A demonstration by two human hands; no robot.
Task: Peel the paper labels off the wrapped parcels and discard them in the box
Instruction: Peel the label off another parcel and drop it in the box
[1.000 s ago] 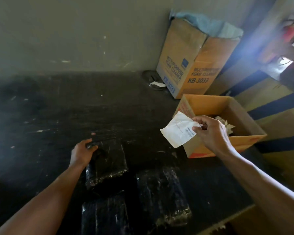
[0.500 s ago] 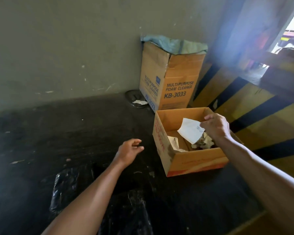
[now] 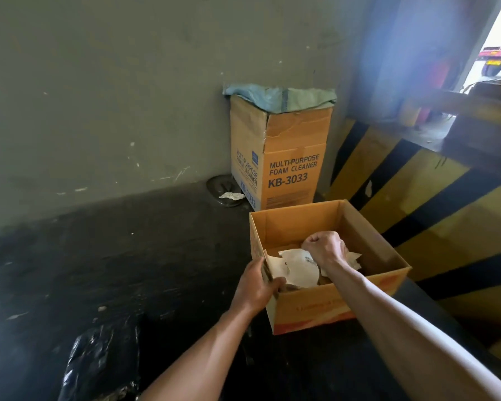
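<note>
I was at the discard step: my right hand (image 3: 324,248), fisted, pushed the white paper label (image 3: 300,269) into the open cardboard box (image 3: 324,305) at three o'clock; my left hand (image 3: 256,287) clamped its near-left corner. Next, I judged, came releasing and returning to the black wrapped parcel (image 3: 102,360) at seven o'clock.

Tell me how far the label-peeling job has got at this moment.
Done: several peeled papers already lie in the open box. In hand: the right hand, fisted inside the box, is pushing a white label down, while the left hand grips the box's near corner. Left: at least one black wrapped parcel lies on the dark table; whether it carries a label cannot be seen.
</note>
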